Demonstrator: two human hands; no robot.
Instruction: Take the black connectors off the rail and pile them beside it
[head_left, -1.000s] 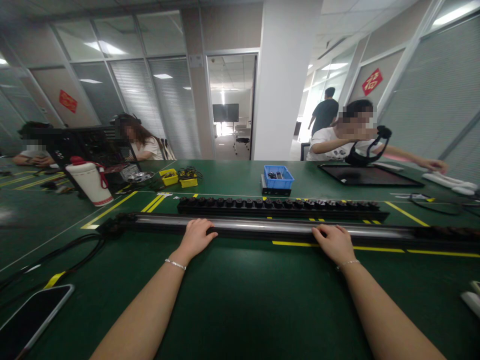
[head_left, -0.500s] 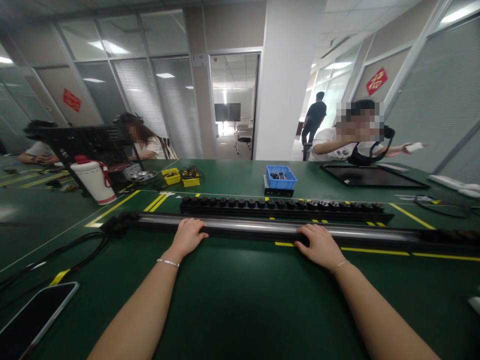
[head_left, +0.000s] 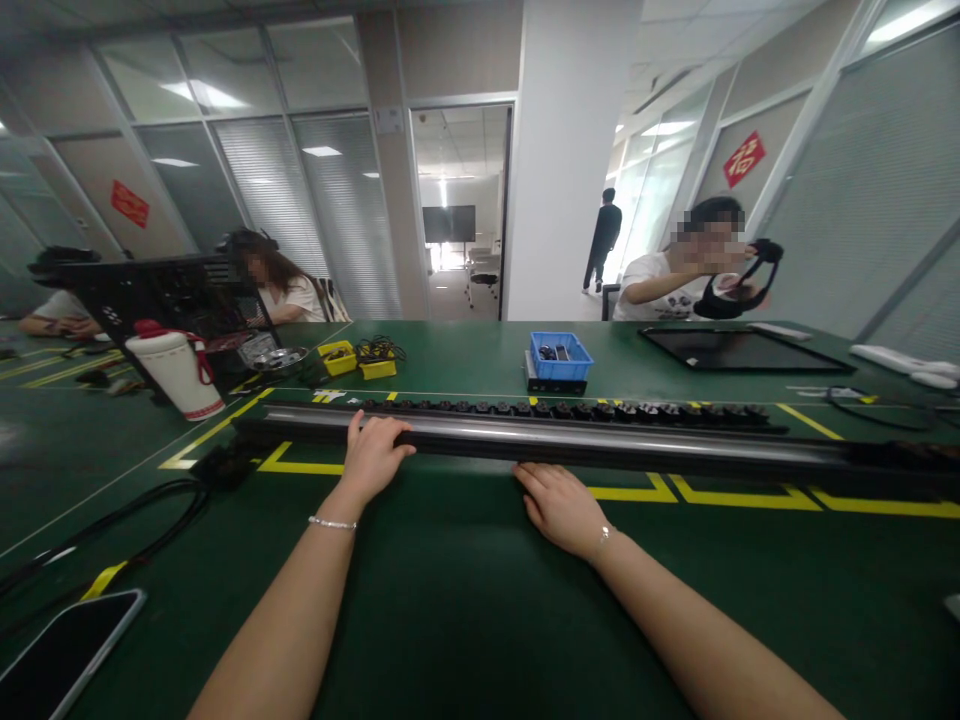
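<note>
A long black bar with a silver strip along its top (head_left: 585, 440) lies across the green table (head_left: 465, 600), lifted slightly at its left part. My left hand (head_left: 371, 452) grips the bar near its left end, fingers curled over the top. My right hand (head_left: 559, 507) lies flat on the table just in front of the bar, fingers apart, holding nothing. Behind the bar lies a second black strip with a row of round sockets (head_left: 570, 410).
A phone (head_left: 64, 655) lies at the near left by black cables (head_left: 135, 520). A white jug with a red lid (head_left: 176, 370), yellow bins (head_left: 356, 360), a blue bin (head_left: 559, 355) and a black tray (head_left: 739, 350) sit farther back. People sit beyond the table.
The bar has moved away from me and risen at its left, uncovering yellow floor-tape marks. My right hand has left the bar and slid left onto the table. My left hand stays on it.
</note>
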